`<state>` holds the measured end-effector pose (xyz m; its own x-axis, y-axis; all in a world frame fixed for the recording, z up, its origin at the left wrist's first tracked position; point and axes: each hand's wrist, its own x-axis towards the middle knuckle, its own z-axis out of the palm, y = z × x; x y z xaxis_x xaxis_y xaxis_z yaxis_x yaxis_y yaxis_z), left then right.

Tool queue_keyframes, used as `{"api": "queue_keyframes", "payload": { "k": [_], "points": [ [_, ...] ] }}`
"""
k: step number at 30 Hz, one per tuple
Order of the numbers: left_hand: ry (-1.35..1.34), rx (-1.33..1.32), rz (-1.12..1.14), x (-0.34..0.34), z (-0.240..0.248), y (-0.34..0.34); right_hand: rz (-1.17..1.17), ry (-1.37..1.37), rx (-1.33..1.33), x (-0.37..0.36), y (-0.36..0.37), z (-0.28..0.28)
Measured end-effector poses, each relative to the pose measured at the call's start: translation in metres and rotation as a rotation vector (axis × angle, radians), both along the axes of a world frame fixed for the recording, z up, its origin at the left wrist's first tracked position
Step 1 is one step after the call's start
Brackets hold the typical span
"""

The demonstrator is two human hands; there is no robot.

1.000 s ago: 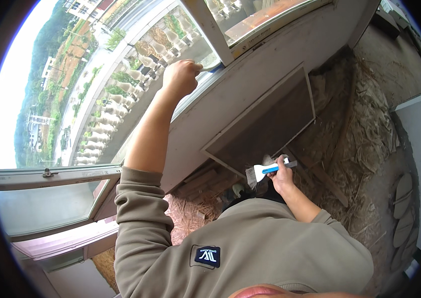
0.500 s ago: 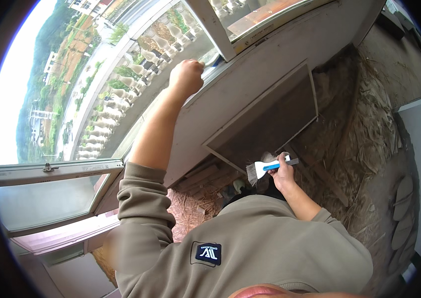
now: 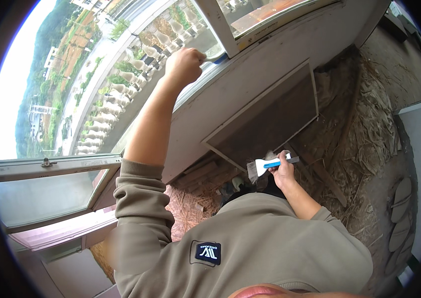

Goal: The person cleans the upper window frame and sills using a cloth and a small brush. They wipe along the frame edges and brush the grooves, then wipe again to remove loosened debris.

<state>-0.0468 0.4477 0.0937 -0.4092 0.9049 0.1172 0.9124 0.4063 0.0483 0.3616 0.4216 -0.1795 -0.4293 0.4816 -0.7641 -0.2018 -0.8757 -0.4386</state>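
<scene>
My left hand [image 3: 184, 66] is stretched up to the window sill, its fingers closed round a pale-handled tool with a blue end [image 3: 218, 59], probably a small brush. The blue end is at the sill beside the upright window post [image 3: 219, 27]; most of the handle is hidden by my fist. Lower down, near my waist, my right hand [image 3: 283, 173] is closed round a wide brush [image 3: 266, 165] with a white body, a blue stripe and grey bristles pointing left. A flat grey piece [image 3: 293, 160] sticks out to the right of that hand; its kind is unclear.
An opened window sash [image 3: 51, 193] juts in at the left. A framed screen panel [image 3: 265, 116] leans against the wall below the sill. Wooden boards, dry straw [image 3: 190, 211] and crumpled sheeting [image 3: 377, 129] cover the floor. Outside stands a balustrade [image 3: 102, 119].
My left hand has shifted slightly up and left along the sill with its tool, and more of the blue end shows. My right hand and its brush have barely moved.
</scene>
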Motion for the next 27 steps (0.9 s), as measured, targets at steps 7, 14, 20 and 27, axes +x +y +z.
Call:
{"api": "queue_keyframes", "payload": {
  "k": [7, 14, 20, 27],
  "points": [
    [0.167, -0.331, 0.104, 0.006, 0.012, 0.013, 0.000, 0.018, 0.000, -0.001, -0.002, 0.003],
    [0.091, -0.520, 0.084, 0.015, 0.051, 0.000, 0.010, 0.022, 0.001, 0.000, -0.003, 0.006],
    [0.165, -0.600, 0.146, 0.015, 0.069, -0.013, 0.005, -0.010, -0.028, -0.003, -0.003, 0.005],
    [0.233, -0.852, 0.318, 0.047, 0.070, -0.060, 0.059, -0.004, -0.024, -0.008, 0.001, 0.003]
  ]
}}
